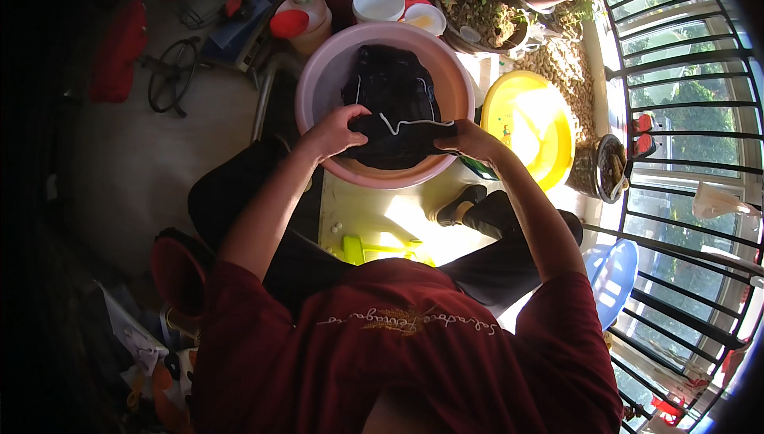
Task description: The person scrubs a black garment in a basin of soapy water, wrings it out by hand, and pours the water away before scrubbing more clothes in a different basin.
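A black garment point(398, 92) with white cord or piping lies in a large pink basin point(312, 92) in front of me. It looks wet and dark, and its kind is hard to make out. At the garment's left edge, my left hand point(336, 132) reaches over the basin's rim with thumb and fingers apart in a curve. On the opposite side, my right hand point(471, 143) pinches a bunched edge of the black cloth, close to the end of a white cord point(422, 122). Some of the right fingertips are hidden by cloth.
A sunlit yellow basin point(521, 92) stands right of the pink one. Behind are potted plants point(481, 16), a white bowl point(378, 4) and a red scoop-like item point(289, 23). A blue basin point(613, 279) leans by the barred window point(684, 147). A bright green plastic object point(358, 251) lies between my legs.
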Motion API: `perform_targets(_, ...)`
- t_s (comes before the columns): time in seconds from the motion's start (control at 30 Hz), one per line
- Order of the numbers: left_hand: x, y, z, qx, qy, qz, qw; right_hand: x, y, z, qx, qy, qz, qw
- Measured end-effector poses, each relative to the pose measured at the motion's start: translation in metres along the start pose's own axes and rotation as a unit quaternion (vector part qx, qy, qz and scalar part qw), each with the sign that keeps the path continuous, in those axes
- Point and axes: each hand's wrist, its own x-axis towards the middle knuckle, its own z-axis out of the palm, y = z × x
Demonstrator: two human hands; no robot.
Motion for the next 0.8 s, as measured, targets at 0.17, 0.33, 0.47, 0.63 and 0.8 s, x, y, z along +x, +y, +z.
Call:
perform_targets(0.17, -0.021, -0.017, 0.025, 0.294, -0.114, 0.096, 0.944, -0.018, 0.01, 0.031, -0.161, -0.004, -0.128, 0.979)
perform_targets(0.33, -0.032, -0.013, 0.027, 0.37, -0.095, 0.181, 0.906, -0.031, 0.012, 0.037, 0.047, 0.021, -0.129, 0.99)
perform_targets(0.47, -0.046, 0.006, 0.025, 0.435, -0.128, 0.111, 0.884, -0.05, 0.012, 0.035, 0.013, 0.041, -0.123, 0.992)
perform_targets(0.63, -0.049, -0.006, 0.036, 0.406, -0.105, 0.153, 0.895, -0.069, -0.011, 0.061, -0.264, 0.083, -0.134, 0.951)
perform_targets(0.8, -0.033, 0.006, 0.035, 0.312, -0.071, 0.159, 0.934, -0.056, -0.012, 0.065, -0.279, 0.089, -0.137, 0.946)
